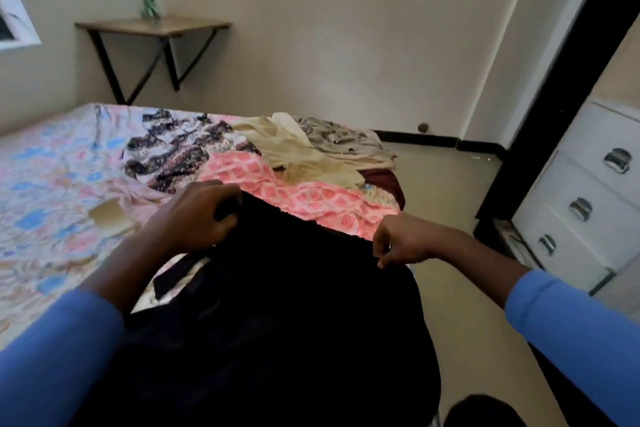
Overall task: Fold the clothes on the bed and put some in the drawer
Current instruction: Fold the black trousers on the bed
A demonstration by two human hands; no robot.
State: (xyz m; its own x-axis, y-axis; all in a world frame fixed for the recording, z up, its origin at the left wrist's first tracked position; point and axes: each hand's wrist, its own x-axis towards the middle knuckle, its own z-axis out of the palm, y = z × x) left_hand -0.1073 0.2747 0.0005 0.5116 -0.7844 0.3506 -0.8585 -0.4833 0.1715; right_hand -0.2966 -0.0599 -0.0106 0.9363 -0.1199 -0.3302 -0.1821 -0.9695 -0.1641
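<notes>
**Item:** black garment, over the bed's near right corner, top hem lifted.
**Hands:** left hand is curled round the hem; right hand pinches it.
**Handling:** hold the hem taut and level, then lay it flat.
**Room:** space lies toward the left edge. The pile crowds the right edge. The drawers stand across open floor.

Left hand gripping, right hand pinching

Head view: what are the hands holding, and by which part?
Both hold the black garment by its far edge: the left hand grips one end, the right hand pinches the other.
</notes>
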